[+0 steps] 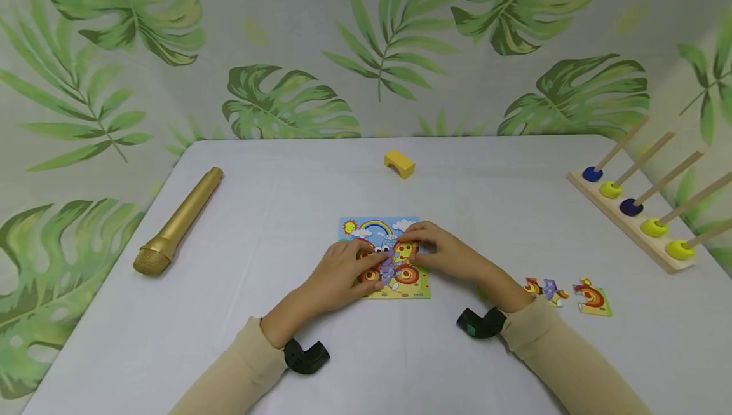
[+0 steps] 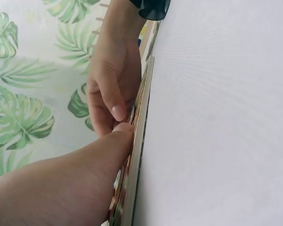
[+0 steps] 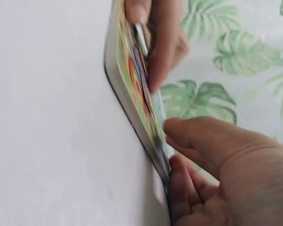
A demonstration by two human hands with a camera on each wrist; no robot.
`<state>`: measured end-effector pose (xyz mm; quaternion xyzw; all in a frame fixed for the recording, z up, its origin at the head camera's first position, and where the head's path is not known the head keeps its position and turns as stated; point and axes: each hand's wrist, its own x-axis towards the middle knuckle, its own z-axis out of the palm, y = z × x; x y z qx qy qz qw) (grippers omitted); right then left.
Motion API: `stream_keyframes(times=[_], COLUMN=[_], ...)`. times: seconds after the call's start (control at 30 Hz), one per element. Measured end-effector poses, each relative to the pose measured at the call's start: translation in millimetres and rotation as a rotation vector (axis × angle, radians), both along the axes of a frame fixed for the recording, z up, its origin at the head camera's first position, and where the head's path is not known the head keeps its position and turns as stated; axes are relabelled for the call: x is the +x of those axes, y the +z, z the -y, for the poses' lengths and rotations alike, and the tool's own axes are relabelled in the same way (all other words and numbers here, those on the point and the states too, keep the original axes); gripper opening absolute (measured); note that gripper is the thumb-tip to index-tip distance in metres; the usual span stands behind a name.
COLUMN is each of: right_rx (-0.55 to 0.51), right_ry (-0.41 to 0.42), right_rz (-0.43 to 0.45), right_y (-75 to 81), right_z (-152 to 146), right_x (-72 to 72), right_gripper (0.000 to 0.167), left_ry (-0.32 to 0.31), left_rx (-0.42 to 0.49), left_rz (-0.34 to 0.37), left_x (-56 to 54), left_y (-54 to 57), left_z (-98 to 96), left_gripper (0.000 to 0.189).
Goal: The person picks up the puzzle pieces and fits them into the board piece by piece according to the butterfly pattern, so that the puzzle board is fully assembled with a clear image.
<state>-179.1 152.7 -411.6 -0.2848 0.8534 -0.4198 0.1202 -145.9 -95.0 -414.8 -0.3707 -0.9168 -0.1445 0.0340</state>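
Observation:
A butterfly picture puzzle [image 1: 394, 223] in a shallow tray lies at the middle of the table, with a sun and rainbow along its top. My left hand [image 1: 340, 275] rests over its left side, forefinger and thumb stretched onto the butterfly's middle. From the right, my right hand [image 1: 446, 253] reaches onto the upper right part, its fingertips near the wing and the edge. In the right wrist view, the thumb [image 3: 191, 129] lies over the puzzle's side, and a pale piece edge [image 3: 141, 40] stands slightly raised by the left fingers.
Loose puzzle pieces [image 1: 592, 298] lie to the right, partly behind my right forearm. A wooden peg stand [image 1: 640, 231] with blue and yellow beads stands farther right. A yellow arch block [image 1: 399, 164] sits at the back, a gold microphone [image 1: 185, 215] at the left.

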Motion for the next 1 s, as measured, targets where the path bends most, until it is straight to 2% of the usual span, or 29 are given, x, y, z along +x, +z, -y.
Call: stream_keyframes(times=[0.07,0.2,0.33,0.5,0.63,0.77,1.0], right_rx=[-0.03,-0.01,-0.008,0.014,0.03,0.02,-0.011], right_ry=[0.002,0.033,0.044,0.038,0.022,0.009,0.004], right_rz=[0.039,0.029,-0.009,-0.022,-0.011,-0.013,0.006], right_y=[-0.2,0.7,1.1,0.9,0.6,-0.5,1.9], right_z=[-5,-8,-8,-7,-8,-8,-7], right_x=[-2.4,-3.7,-2.9,-1.7,-0.8,0.4,1.8], right_gripper=[0.032,0.032,0.033,0.034,0.033,0.032,0.032], left_ry=[0.004,-0.004,-0.02,0.05,0.103,0.117,0.104], left_rx=[0.002,0.008,0.059,0.16,0.217,0.225,0.208], left_rz=[0.008,0.028,0.124,0.274,0.343,0.364,0.314], left_x=[0.4,0.2,-1.4,-0.6,4.3,11.6,15.9], left_y=[-0.3,-1.3,-0.8,1.0,1.9,0.0,-4.3], left_z=[-0.3,0.7,7.2,24.3,42.1,56.6,62.4], left_gripper=[0.052,0.052,0.054,0.064,0.074,0.079,0.077])
